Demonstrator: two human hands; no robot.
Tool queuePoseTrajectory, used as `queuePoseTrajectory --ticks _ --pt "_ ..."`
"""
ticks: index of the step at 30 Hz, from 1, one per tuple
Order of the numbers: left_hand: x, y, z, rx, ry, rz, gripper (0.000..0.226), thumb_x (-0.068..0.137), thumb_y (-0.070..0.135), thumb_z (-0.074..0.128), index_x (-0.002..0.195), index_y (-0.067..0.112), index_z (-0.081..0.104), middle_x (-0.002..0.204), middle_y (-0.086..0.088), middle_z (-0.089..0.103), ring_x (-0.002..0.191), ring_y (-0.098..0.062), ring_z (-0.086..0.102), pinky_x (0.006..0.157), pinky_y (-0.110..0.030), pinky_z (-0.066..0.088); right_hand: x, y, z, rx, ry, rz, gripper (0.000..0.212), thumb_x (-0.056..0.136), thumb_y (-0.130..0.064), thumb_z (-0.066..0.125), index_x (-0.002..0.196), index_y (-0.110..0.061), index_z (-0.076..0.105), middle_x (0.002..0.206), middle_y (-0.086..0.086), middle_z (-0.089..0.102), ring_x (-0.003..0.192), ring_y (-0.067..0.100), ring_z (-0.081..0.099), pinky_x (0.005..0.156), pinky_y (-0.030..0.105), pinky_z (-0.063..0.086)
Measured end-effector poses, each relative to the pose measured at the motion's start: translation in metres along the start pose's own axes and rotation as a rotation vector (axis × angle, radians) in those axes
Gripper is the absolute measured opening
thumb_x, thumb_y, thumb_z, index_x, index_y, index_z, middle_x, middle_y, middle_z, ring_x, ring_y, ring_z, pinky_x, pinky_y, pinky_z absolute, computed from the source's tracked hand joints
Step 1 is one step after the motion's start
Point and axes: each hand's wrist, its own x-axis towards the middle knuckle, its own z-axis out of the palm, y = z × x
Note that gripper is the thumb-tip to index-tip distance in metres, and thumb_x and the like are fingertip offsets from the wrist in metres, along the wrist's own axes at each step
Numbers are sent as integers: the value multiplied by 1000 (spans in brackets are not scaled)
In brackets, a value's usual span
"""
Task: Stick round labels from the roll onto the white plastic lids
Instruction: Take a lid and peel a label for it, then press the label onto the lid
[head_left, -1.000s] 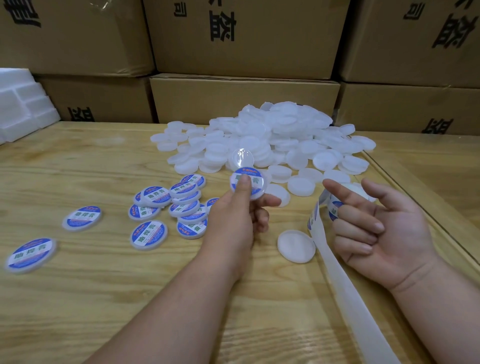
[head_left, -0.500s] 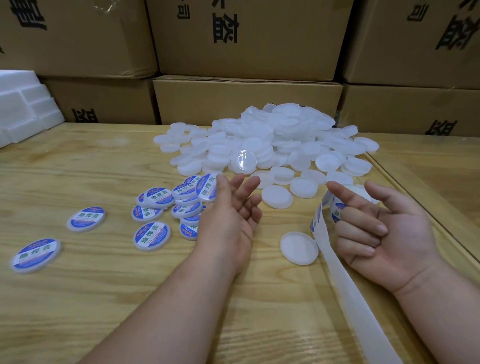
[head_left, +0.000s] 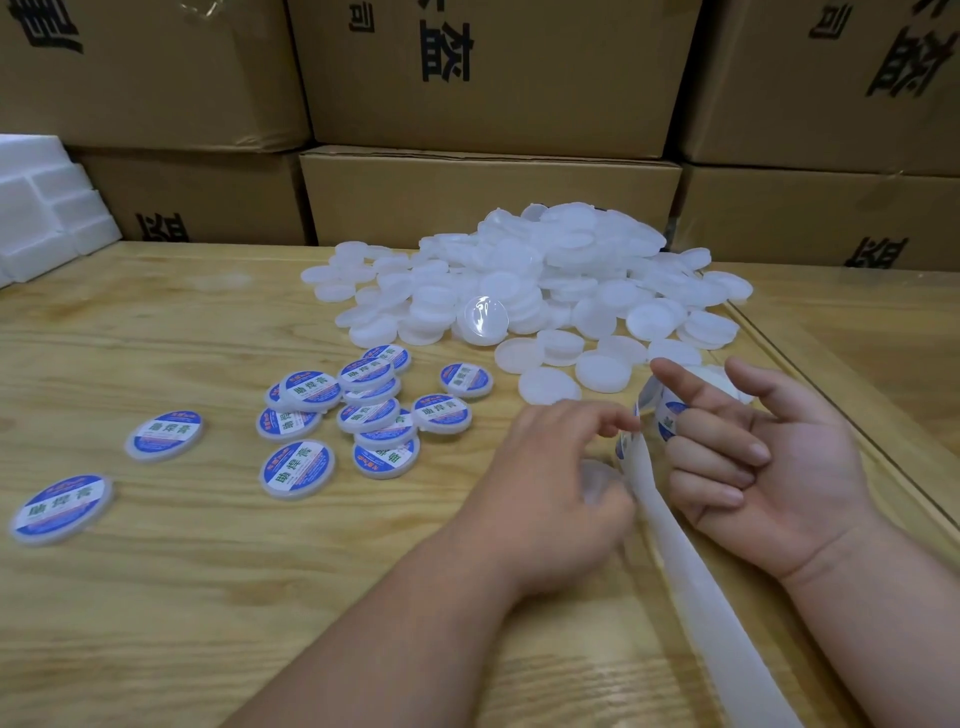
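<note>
A heap of plain white lids (head_left: 545, 280) lies at the back of the wooden table (head_left: 182, 597). Several lids with blue round labels (head_left: 363, 410) are scattered to the left of centre. My right hand (head_left: 763, 467) is palm up with its fingers curled round the label roll (head_left: 670, 413); the empty backing strip (head_left: 701, 587) trails toward me. My left hand (head_left: 556, 488), blurred, reaches the strip, and its index fingertip touches the edge of a round label (head_left: 625, 447). Its thumb lies lower, over a single plain lid (head_left: 597, 475) that the hand half hides.
Stacked cardboard boxes (head_left: 488, 197) wall off the back. White foam blocks (head_left: 41, 208) sit at the far left. A clear round disc (head_left: 485, 319) leans on the front of the heap. A raised table edge (head_left: 810, 395) runs along the right.
My left hand let go of the labelled lid among the labelled ones, then swung right to the strip beside the roll. The right hand has stayed in place.
</note>
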Motion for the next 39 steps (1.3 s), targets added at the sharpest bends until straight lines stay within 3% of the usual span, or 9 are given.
queuePoseTrajectory --ticks 4,8,14,21,26,31,34,36,39 --pt "-4 -1 0 299 -109 11 75 73 45 54 143 50 29 139 16 40 132 -12 27 116 -32 23 0 1 1 -9 0 -8 39 86 -43 56 108 -15 73 42 -9 27 34 7 24 33 18 20" --pt "-4 -3 1 356 -55 6 70 84 37 58 147 46 29 137 17 48 130 -13 33 115 -34 26 2 4 4 -110 104 -118 29 79 -37 60 91 -13 73 45 -7 24 36 8 20 35 19 16" --pt "-2 -5 0 221 49 -20 61 85 41 63 141 47 40 124 21 54 119 -5 44 108 -30 37 5 13 7 -343 246 -266 21 86 -28 59 67 -19 60 48 -4 26 39 10 20 35 19 21" --pt "0 -6 -2 34 230 -1 53 83 35 68 131 45 48 118 26 50 107 21 42 87 1 33 5 24 7 -697 401 -387 35 75 -49 71 62 -19 56 56 5 34 45 18 27 45 25 24" --pt "0 -2 -5 -237 271 16 32 92 35 49 122 44 57 110 19 54 89 -5 59 84 -23 48 3 29 7 -1087 434 -475 31 79 -54 75 75 -25 65 56 -6 45 50 10 40 52 28 34" --pt "-3 -1 -8 -422 276 23 31 93 39 40 104 36 69 87 11 58 70 -8 52 64 -13 38 4 28 3 -1190 447 -442 24 85 -37 74 73 -19 65 49 -12 49 43 4 43 49 25 35" --pt "-2 0 -7 -404 241 6 27 91 54 42 99 37 62 92 8 65 65 -12 53 62 -23 42 4 27 3 -1250 425 -417 19 86 -27 70 69 -19 63 50 -11 51 43 3 42 46 21 37" --pt "0 -1 -8 -392 204 -55 12 90 45 55 100 39 56 89 13 66 62 -12 53 61 -32 46 4 27 3 -1263 395 -415 20 87 -21 67 68 -15 63 52 -10 50 45 3 41 43 15 34" --pt "1 -4 -6 -351 167 -77 24 92 24 61 100 44 50 97 20 66 59 -2 54 56 -24 46 3 29 4 -1259 325 -404 19 89 -16 65 70 -12 64 54 -7 53 47 5 42 43 15 34"
